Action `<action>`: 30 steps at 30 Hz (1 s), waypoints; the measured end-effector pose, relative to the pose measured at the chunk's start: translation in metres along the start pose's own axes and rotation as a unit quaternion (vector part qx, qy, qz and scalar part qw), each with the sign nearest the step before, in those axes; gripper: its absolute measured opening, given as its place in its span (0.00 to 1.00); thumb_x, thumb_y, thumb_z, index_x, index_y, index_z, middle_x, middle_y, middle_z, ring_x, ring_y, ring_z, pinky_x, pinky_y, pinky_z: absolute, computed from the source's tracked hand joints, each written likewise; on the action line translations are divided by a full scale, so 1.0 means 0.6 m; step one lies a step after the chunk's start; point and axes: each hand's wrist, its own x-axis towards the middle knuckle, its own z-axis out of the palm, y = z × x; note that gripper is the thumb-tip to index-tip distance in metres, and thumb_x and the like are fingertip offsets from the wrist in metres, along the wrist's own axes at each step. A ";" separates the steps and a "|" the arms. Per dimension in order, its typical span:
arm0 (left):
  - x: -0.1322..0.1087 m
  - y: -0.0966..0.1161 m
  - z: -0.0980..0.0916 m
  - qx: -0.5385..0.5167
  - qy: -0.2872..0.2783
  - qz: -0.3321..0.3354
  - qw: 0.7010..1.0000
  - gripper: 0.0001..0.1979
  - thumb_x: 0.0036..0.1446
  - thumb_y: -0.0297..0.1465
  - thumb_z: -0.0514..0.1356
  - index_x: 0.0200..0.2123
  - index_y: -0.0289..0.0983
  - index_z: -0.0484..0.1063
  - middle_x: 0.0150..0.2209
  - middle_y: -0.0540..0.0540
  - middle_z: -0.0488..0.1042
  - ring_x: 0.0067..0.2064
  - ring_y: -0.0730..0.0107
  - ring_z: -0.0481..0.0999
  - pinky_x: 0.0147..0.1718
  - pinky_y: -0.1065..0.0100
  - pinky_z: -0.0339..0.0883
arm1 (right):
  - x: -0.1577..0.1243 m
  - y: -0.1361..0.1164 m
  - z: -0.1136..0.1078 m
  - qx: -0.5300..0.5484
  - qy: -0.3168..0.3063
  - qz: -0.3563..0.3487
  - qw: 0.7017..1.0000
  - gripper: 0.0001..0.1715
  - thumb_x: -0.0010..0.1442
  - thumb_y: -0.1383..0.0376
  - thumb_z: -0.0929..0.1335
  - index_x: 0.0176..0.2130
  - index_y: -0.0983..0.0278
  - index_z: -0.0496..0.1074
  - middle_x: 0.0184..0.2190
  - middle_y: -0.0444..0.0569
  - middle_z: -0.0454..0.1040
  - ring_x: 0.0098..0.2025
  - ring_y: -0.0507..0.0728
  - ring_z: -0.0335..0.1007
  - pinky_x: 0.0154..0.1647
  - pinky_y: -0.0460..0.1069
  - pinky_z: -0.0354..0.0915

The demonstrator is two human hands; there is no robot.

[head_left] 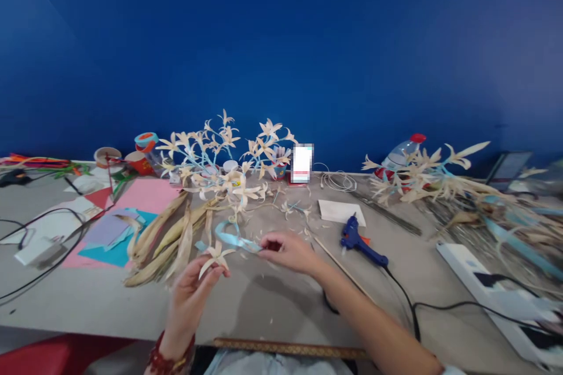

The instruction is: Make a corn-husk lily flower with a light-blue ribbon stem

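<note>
My left hand (193,284) pinches a cream flower (216,256) with pointed petals, which looks made of dried corn husk. Its petals face up between thumb and fingers. To the right, my right hand (290,251) closes thumb and fingers on one end of a light blue ribbon (235,239). The ribbon curls leftward just above the table, behind the flower. Dried corn husks (169,240) lie beyond my left hand. Farther back stands a spray of similar finished flowers (211,146) on pale blue stems.
A blue glue gun (360,241) lies to the right beside a white card (342,211), its cord running toward a white power strip (484,299). More flowers (422,167) lie near a plastic bottle (398,155). Coloured paper (116,246) and black cables cover the left. A phone (302,163) stands at the back.
</note>
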 end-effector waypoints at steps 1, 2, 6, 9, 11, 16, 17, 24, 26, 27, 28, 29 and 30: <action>0.002 0.002 0.010 -0.005 -0.001 -0.003 1.000 0.09 0.47 0.37 0.68 0.26 0.38 0.78 0.25 0.45 0.77 0.36 0.58 0.75 0.39 0.62 0.69 | -0.017 -0.009 -0.008 0.086 -0.008 0.029 0.996 0.05 0.61 0.64 0.67 0.36 0.64 0.72 0.27 0.42 0.72 0.29 0.50 0.67 0.30 0.43 0.63; 0.004 0.006 0.023 -0.013 -0.008 -0.007 1.000 0.10 0.46 0.38 0.69 0.25 0.38 0.78 0.25 0.44 0.77 0.38 0.55 0.75 0.41 0.60 0.69 | -0.033 -0.017 -0.016 0.163 -0.012 0.054 0.985 0.05 0.59 0.65 0.68 0.35 0.64 0.71 0.26 0.41 0.70 0.28 0.50 0.66 0.29 0.43 0.62; 0.009 0.025 0.078 -0.052 -0.079 -0.030 0.995 0.11 0.43 0.40 0.70 0.24 0.38 0.79 0.29 0.40 0.79 0.46 0.47 0.75 0.44 0.56 0.69 | -0.078 -0.036 -0.039 0.321 -0.008 0.102 0.941 0.07 0.52 0.65 0.71 0.32 0.64 0.71 0.25 0.39 0.67 0.26 0.49 0.61 0.28 0.43 0.58; 0.013 0.034 0.107 -0.038 -0.158 -0.034 0.986 0.10 0.47 0.39 0.68 0.24 0.38 0.79 0.32 0.39 0.79 0.51 0.46 0.73 0.48 0.56 0.67 | -0.096 -0.029 -0.048 0.325 0.009 0.101 0.940 0.10 0.51 0.61 0.73 0.30 0.65 0.70 0.23 0.39 0.65 0.25 0.48 0.58 0.27 0.43 0.56; 0.015 0.036 0.117 -0.039 -0.197 -0.038 0.979 0.09 0.51 0.37 0.66 0.26 0.38 0.79 0.30 0.41 0.79 0.48 0.49 0.75 0.49 0.57 0.66 | -0.104 -0.020 -0.051 0.341 0.022 0.104 0.934 0.13 0.51 0.59 0.73 0.29 0.65 0.70 0.23 0.39 0.65 0.25 0.48 0.57 0.27 0.43 0.55; 0.007 0.026 0.127 -0.073 -0.230 -0.061 0.968 0.07 0.54 0.35 0.64 0.28 0.37 0.76 0.29 0.43 0.78 0.39 0.56 0.77 0.42 0.60 0.68 | -0.113 -0.002 -0.051 0.422 0.095 0.148 0.890 0.20 0.47 0.55 0.76 0.29 0.65 0.68 0.23 0.38 0.64 0.25 0.48 0.58 0.27 0.44 0.55; 0.003 0.024 0.128 -0.078 -0.227 -0.063 0.969 0.08 0.54 0.35 0.65 0.28 0.37 0.76 0.29 0.43 0.79 0.39 0.56 0.77 0.41 0.61 0.69 | -0.113 -0.001 -0.051 0.435 0.109 0.147 0.882 0.21 0.46 0.55 0.77 0.29 0.64 0.67 0.24 0.39 0.65 0.25 0.48 0.59 0.28 0.44 0.55; 0.001 0.037 0.121 0.045 -0.230 0.023 0.972 0.09 0.55 0.34 0.63 0.25 0.39 0.79 0.31 0.41 0.79 0.45 0.53 0.75 0.52 0.55 0.62 | -0.118 -0.002 -0.051 0.200 0.144 0.135 0.960 0.08 0.54 0.66 0.70 0.29 0.63 0.65 0.25 0.40 0.67 0.28 0.51 0.63 0.29 0.45 0.56; 0.006 0.046 0.114 0.085 -0.235 0.060 0.967 0.09 0.55 0.33 0.63 0.25 0.40 0.80 0.32 0.41 0.79 0.48 0.51 0.73 0.57 0.52 0.56 | -0.120 -0.009 -0.058 0.019 0.167 0.143 0.975 0.04 0.55 0.70 0.68 0.31 0.62 0.67 0.24 0.41 0.68 0.28 0.52 0.63 0.30 0.45 0.55; 0.009 0.049 0.112 0.090 -0.228 0.065 0.967 0.09 0.55 0.34 0.63 0.25 0.40 0.80 0.32 0.41 0.79 0.48 0.51 0.73 0.58 0.51 0.54 | -0.121 -0.014 -0.062 -0.040 0.168 0.139 0.975 0.04 0.55 0.71 0.67 0.31 0.62 0.68 0.25 0.42 0.69 0.28 0.53 0.64 0.30 0.45 0.54; 0.011 0.051 0.110 0.087 -0.218 0.062 0.970 0.09 0.55 0.34 0.63 0.26 0.40 0.80 0.32 0.41 0.79 0.48 0.51 0.73 0.58 0.51 0.55 | -0.121 -0.018 -0.066 -0.072 0.161 0.128 0.976 0.04 0.56 0.71 0.67 0.32 0.62 0.69 0.25 0.42 0.69 0.29 0.53 0.64 0.30 0.45 0.54; 0.013 0.052 0.110 0.077 -0.209 0.052 0.974 0.09 0.55 0.34 0.62 0.26 0.40 0.79 0.31 0.42 0.79 0.46 0.51 0.74 0.57 0.52 0.56 | -0.122 -0.023 -0.069 -0.083 0.149 0.110 0.979 0.04 0.56 0.71 0.67 0.33 0.62 0.70 0.26 0.43 0.70 0.29 0.53 0.65 0.30 0.45 0.54; 0.014 0.051 0.111 0.063 -0.199 0.041 0.977 0.09 0.56 0.35 0.62 0.26 0.40 0.79 0.30 0.42 0.78 0.45 0.52 0.75 0.56 0.52 0.58 | -0.123 -0.028 -0.072 -0.081 0.133 0.088 0.984 0.05 0.57 0.72 0.67 0.33 0.62 0.70 0.26 0.43 0.71 0.30 0.53 0.66 0.30 0.45 0.55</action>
